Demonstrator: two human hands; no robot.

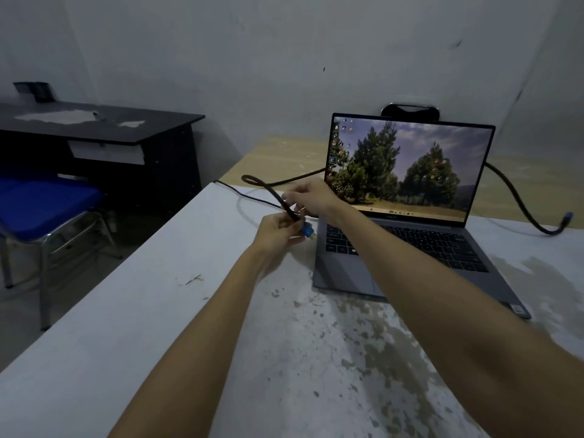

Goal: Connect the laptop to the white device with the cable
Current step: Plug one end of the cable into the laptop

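Note:
An open grey laptop (410, 235) with a tree wallpaper stands on the white table (132, 311). A black braided cable (268, 188) loops to its left and runs behind the screen. My left hand (278, 232) grips the cable's blue plug (307, 231), its gold tip pointing at the laptop's left edge. Just above, my right hand (311, 196) pinches the same cable. The cable's other blue plug (567, 218) lies on the table at the right. A dark-topped object (410, 110) peeks over the screen; the white device itself is not clearly visible.
A thin black wire (240, 192) trails over the table's far left corner. A wooden table (284, 153) stands behind. To the left are a blue chair (47, 203) and a black desk (104, 128). Grey walls close the room.

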